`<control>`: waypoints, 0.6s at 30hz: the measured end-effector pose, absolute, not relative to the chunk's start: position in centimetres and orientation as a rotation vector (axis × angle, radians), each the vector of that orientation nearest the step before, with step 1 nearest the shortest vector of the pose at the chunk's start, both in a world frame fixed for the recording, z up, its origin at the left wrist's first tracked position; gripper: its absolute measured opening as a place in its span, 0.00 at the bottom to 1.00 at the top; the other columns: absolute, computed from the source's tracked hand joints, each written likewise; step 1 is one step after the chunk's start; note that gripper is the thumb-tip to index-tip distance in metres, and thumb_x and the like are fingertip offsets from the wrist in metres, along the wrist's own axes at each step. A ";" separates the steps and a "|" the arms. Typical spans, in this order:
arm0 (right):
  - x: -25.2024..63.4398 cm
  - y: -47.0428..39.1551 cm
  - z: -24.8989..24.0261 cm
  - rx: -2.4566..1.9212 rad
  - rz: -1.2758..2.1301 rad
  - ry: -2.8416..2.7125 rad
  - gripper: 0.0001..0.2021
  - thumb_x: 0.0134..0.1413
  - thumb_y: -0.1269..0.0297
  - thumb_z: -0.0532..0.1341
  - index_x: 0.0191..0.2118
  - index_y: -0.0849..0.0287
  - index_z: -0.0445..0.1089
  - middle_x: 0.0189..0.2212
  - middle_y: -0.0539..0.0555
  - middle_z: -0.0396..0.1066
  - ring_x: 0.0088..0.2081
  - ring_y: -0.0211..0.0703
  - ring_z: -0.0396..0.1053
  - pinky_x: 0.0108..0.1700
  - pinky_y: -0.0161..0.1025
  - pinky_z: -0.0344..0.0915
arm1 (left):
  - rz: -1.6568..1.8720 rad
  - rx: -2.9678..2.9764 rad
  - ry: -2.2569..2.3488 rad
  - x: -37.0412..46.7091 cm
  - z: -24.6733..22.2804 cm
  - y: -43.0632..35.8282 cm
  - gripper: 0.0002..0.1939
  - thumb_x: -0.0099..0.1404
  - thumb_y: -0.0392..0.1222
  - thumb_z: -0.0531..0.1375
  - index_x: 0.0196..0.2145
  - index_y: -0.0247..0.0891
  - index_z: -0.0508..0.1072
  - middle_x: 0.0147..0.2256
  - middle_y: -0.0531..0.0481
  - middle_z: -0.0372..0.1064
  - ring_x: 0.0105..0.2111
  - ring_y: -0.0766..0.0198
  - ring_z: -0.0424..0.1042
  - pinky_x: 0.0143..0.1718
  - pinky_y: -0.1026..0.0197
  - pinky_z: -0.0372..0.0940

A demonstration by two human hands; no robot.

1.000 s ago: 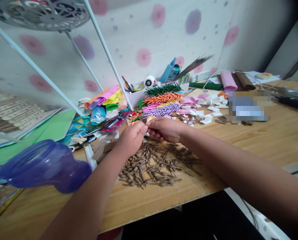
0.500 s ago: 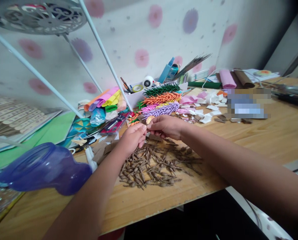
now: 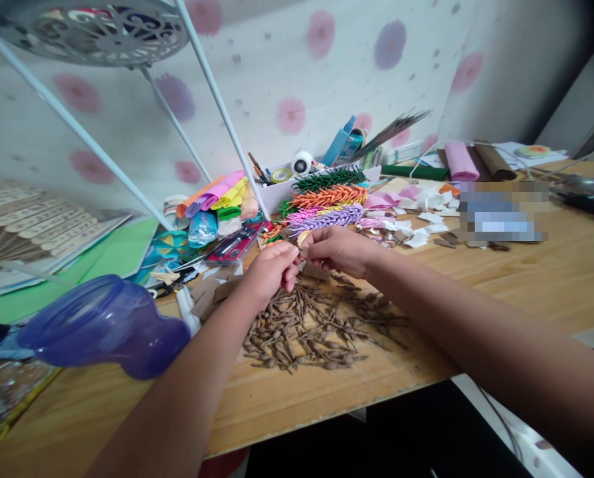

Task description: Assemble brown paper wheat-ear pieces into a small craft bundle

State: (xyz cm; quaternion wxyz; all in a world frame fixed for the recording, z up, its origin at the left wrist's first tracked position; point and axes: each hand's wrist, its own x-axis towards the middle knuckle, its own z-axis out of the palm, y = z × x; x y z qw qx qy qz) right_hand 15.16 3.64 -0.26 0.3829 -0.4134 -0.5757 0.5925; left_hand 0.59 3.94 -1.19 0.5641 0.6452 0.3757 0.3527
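My left hand (image 3: 276,269) and my right hand (image 3: 337,251) meet fingertip to fingertip above the table. Both are closed in a pinch; whatever lies between the fingertips is too small and hidden to name. A small yellowish round piece (image 3: 303,237) shows just behind the right fingers, and I cannot tell whether they touch it. Below the hands lies a pile of brown twisted paper pieces (image 3: 297,338), many with a swollen middle and thin ends. Just beyond the hands are bundles of twisted paper sprigs: purple (image 3: 334,220), orange (image 3: 329,196) and dark green (image 3: 329,179).
A purple translucent container (image 3: 112,325) stands at left, near a white-legged stand (image 3: 217,106). Rolls of coloured crepe paper (image 3: 222,194) lie behind. Paper scraps (image 3: 421,219) spread right of the sprigs. The wooden table's (image 3: 287,415) front edge runs below the pile.
The whole view has shifted slightly, so the scene sits a little further right. My hands stay together in a pinch, with the fingers slightly rearranged.
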 end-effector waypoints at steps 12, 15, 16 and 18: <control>15.8 3.9 -0.5 -1.057 1.073 -1.843 0.15 0.50 0.56 0.50 0.24 0.63 0.62 0.20 0.48 0.62 0.18 0.28 0.56 0.20 0.28 0.54 | 0.862 1.683 0.945 0.3 -1.4 4.3 0.11 0.59 0.43 0.49 0.22 0.35 0.59 0.15 0.59 0.56 0.12 0.76 0.57 0.14 0.72 0.51; 15.6 3.6 -0.3 -1.087 1.135 -1.835 0.18 0.53 0.58 0.47 0.20 0.63 0.60 0.15 0.48 0.60 0.15 0.28 0.55 0.18 0.28 0.53 | 0.857 1.803 0.950 0.2 -1.6 4.4 0.12 0.59 0.44 0.49 0.22 0.35 0.60 0.17 0.58 0.57 0.14 0.75 0.58 0.16 0.71 0.53; 15.4 3.5 -0.3 -1.103 1.136 -1.845 0.18 0.53 0.58 0.47 0.19 0.63 0.59 0.14 0.47 0.59 0.15 0.28 0.54 0.18 0.28 0.52 | 0.869 1.835 0.954 0.1 -1.6 4.4 0.12 0.59 0.44 0.48 0.23 0.36 0.60 0.17 0.58 0.58 0.14 0.75 0.58 0.16 0.71 0.54; 15.2 3.5 -0.4 -1.127 1.111 -1.857 0.19 0.53 0.56 0.47 0.18 0.62 0.58 0.12 0.46 0.57 0.14 0.27 0.53 0.17 0.28 0.51 | 0.896 1.893 0.974 0.1 -1.7 4.3 0.12 0.59 0.45 0.48 0.23 0.36 0.60 0.17 0.57 0.58 0.14 0.75 0.58 0.17 0.70 0.54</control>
